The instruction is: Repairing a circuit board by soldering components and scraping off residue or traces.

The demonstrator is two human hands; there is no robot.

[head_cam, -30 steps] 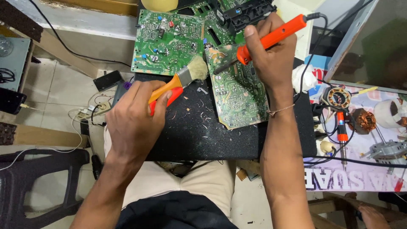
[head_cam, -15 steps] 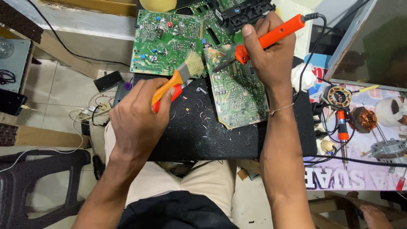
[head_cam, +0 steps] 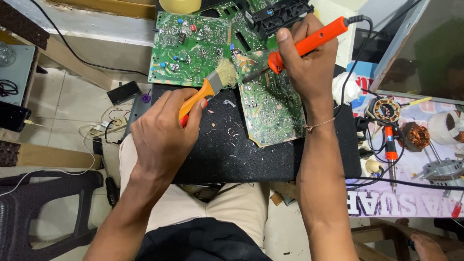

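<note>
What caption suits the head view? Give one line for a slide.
Left hand brushes a green circuit board while right hand holds an orange soldering iron to it.

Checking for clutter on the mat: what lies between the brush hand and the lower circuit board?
In the head view, between the left hand and the circuit board the black mat holds only small wire clippings.

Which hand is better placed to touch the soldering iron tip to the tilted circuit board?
Right: the right hand grips the orange soldering iron, tip already over the circuit board. The left hand holds a brush.
</note>
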